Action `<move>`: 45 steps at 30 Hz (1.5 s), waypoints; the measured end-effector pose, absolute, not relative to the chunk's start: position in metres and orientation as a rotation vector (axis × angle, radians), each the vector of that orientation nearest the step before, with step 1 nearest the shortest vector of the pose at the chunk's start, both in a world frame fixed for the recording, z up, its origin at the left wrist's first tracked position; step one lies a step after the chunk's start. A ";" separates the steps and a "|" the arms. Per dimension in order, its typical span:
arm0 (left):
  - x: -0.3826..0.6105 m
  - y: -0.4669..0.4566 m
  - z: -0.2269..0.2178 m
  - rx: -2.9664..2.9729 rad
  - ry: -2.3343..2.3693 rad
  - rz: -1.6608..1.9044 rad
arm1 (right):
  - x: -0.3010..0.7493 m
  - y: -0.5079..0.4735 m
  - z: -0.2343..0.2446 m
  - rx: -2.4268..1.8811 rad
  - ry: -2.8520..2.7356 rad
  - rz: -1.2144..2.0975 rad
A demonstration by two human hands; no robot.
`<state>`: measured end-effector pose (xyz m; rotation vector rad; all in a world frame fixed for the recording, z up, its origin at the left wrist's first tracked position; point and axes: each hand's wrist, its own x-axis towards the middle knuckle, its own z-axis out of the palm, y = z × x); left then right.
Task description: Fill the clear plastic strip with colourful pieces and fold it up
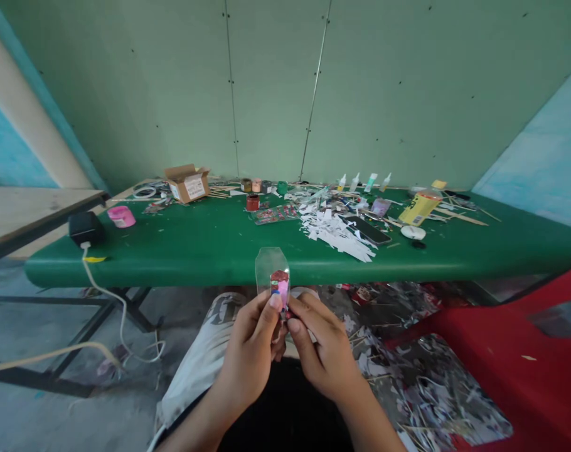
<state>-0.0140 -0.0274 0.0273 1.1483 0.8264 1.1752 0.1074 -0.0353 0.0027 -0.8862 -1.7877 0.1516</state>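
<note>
Table edge [172, 269] ahead, passage left of paper scraps [332, 233], bottle [418, 208] blocking right

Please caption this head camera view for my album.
Left hand grips a transparent piece, right hand alongside, at a cluttered green table.

Worktop [210, 245]: green-covered, with a rounded front edge
Smartphone [371, 231]: dark, lying flat
Paper scraps [330, 231]: white, heaped just left of the smartphone
Yellow-labelled bottle [420, 207]: right of the smartphone
White disc [413, 233]: near the smartphone, on its right
Red jar [252, 202]: left of the smartphone, beyond the scraps
Cardboard box [191, 187]: open, well left of the smartphone
</note>
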 end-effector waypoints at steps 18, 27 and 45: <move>-0.013 -0.028 0.027 1.133 0.722 1.099 | 0.102 -0.032 -0.004 -0.976 -1.607 0.004; -0.008 -0.030 0.024 1.107 0.714 1.068 | 0.131 -0.023 -0.001 -1.087 -1.453 0.051; -0.014 -0.024 0.028 1.117 0.809 1.172 | 0.106 -0.031 -0.003 -0.880 -1.718 0.033</move>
